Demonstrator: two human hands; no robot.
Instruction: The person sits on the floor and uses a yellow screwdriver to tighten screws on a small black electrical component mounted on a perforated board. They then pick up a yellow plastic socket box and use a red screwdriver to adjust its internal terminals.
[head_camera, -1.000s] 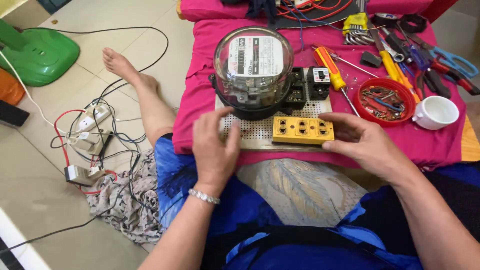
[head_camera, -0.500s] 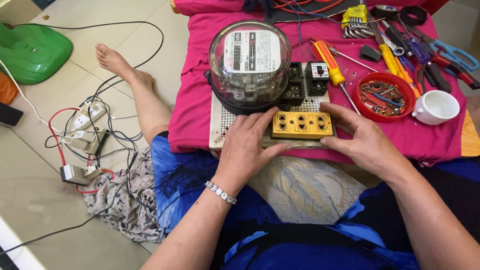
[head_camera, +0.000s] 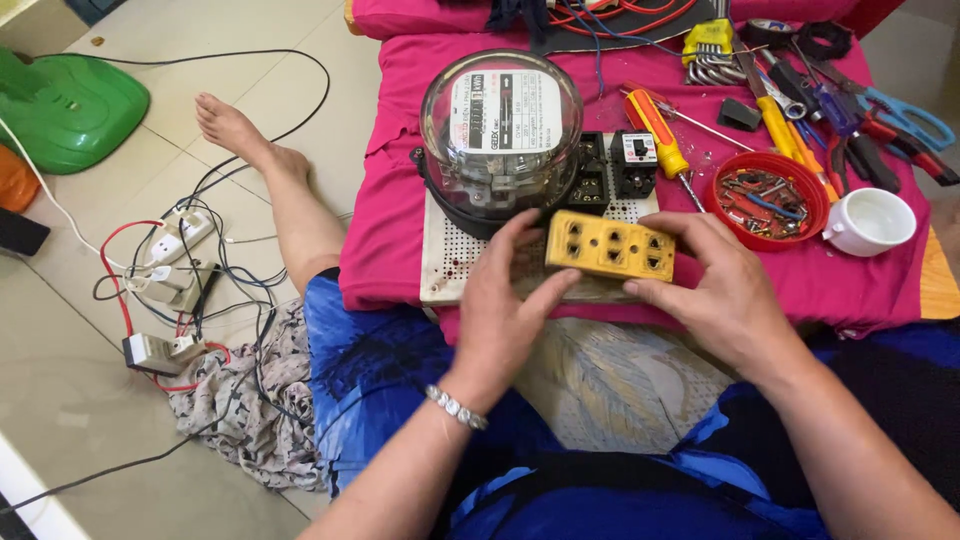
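Note:
A yellow socket block (head_camera: 610, 245) with several outlets is lifted off the white perforated board (head_camera: 445, 262) and tilted toward me. My left hand (head_camera: 505, 300) grips its left end from below, thumb and fingers around the edge. My right hand (head_camera: 720, 290) holds its right end. Just behind it stands a round electricity meter (head_camera: 500, 125) under a clear dome, with a black breaker (head_camera: 634, 160) at its right. The board lies on a pink cloth (head_camera: 385, 230) covering a low table.
A yellow-handled screwdriver (head_camera: 658, 135), a red bowl of screws (head_camera: 765, 198), a white cup (head_camera: 870, 220), pliers and scissors (head_camera: 880, 110) lie at the right. On the floor at left are tangled wires with sockets (head_camera: 170, 280), a green plastic object (head_camera: 70, 110) and my bare foot (head_camera: 230, 125).
My left hand came up from the board's front edge onto the yellow socket block. Both hands have lifted and tilted the block off the board.

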